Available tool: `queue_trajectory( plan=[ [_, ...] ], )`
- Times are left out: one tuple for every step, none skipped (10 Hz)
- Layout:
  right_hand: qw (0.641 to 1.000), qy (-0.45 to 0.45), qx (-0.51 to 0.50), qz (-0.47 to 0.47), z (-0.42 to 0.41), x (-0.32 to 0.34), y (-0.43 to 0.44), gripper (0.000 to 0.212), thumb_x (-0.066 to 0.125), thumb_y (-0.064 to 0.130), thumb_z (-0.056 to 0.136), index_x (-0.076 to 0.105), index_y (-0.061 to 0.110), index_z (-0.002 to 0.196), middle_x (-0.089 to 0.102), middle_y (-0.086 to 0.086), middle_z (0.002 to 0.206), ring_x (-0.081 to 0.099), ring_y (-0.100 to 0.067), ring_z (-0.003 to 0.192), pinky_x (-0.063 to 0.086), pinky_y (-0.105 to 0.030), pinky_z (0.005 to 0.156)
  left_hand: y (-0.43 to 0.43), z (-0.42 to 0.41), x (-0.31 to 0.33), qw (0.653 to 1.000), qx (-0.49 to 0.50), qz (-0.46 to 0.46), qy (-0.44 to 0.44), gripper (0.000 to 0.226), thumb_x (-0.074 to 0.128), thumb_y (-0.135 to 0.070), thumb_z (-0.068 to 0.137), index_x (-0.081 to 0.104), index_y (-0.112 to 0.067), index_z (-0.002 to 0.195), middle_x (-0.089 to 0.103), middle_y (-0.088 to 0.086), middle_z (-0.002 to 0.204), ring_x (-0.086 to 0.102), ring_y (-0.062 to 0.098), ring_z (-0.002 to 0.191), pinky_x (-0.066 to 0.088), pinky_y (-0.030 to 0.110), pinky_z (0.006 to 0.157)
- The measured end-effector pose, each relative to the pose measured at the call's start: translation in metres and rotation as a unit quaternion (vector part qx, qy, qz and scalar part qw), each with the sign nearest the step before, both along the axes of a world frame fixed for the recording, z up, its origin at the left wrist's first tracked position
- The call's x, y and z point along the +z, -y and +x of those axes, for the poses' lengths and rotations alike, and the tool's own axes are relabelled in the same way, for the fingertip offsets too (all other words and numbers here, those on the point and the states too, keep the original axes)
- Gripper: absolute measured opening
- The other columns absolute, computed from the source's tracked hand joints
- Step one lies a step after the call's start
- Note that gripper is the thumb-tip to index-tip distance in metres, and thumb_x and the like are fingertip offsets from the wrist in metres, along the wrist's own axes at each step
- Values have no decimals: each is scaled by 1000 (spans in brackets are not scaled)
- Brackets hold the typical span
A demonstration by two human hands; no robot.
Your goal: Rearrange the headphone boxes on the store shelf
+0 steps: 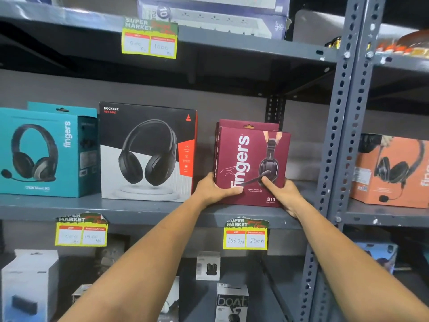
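A maroon "fingers" headphone box [251,159] stands upright at the right end of the middle shelf [139,209]. My left hand [214,188] grips its lower left corner and my right hand [282,194] grips its lower right corner, thumbs on the front face. A second maroon box [234,123] stands right behind it, mostly hidden. To the left stand a black-and-white Rockerz headphone box [148,152] and a teal "fingers" headphone box [44,152], with another teal box [46,106] behind that one.
A perforated grey upright post [341,135] rises just right of the maroon box. An orange headphone box [392,173] sits on the neighbouring shelf. Yellow price tags [246,235] hang on shelf edges. Small earbud boxes [207,266] fill the lower shelf; power-strip boxes [216,17] lie above.
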State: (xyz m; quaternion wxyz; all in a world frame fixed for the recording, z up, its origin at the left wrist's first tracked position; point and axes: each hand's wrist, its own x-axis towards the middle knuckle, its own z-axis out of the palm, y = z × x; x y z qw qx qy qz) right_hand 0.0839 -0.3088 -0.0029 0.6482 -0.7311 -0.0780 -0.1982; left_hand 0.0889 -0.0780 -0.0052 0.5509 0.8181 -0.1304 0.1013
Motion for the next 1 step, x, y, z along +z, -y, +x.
queue_trajectory(
  plan=[
    [998, 36, -56, 3, -4, -1, 0, 93, 78, 72, 42, 53, 24, 118, 65, -4, 120, 66, -14, 99, 55, -27, 72, 4, -6, -3, 998, 58, 36, 5, 76, 84, -55, 62, 58, -10, 117, 68, 3, 117, 64, 20, 105, 53, 29, 88]
  ],
)
